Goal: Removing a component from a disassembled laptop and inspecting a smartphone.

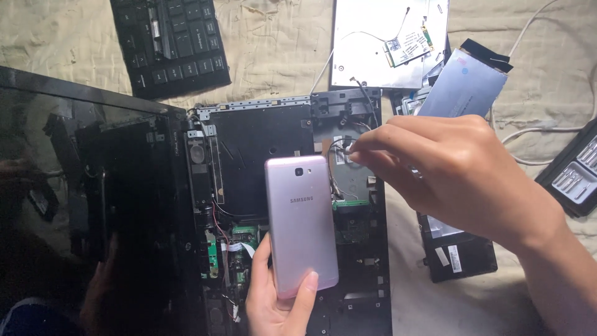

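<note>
Head view showed the left hand [273, 297] gripping a pink phone [301, 225] upright over the opened laptop base [273, 162], while the right hand [448, 171] pinched thin wires [339, 148]. Pulling hard could probably snap them; the loosely held phone might slip onto the boards.

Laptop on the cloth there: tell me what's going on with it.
A person has an opened laptop base lying on a cloth, its screen folded out to the left. The left hand holds a pink phone upright over the base, back facing the camera. The right hand pinches thin wires inside the base. A detached keyboard, a metal panel and other removed parts lie around.
</note>
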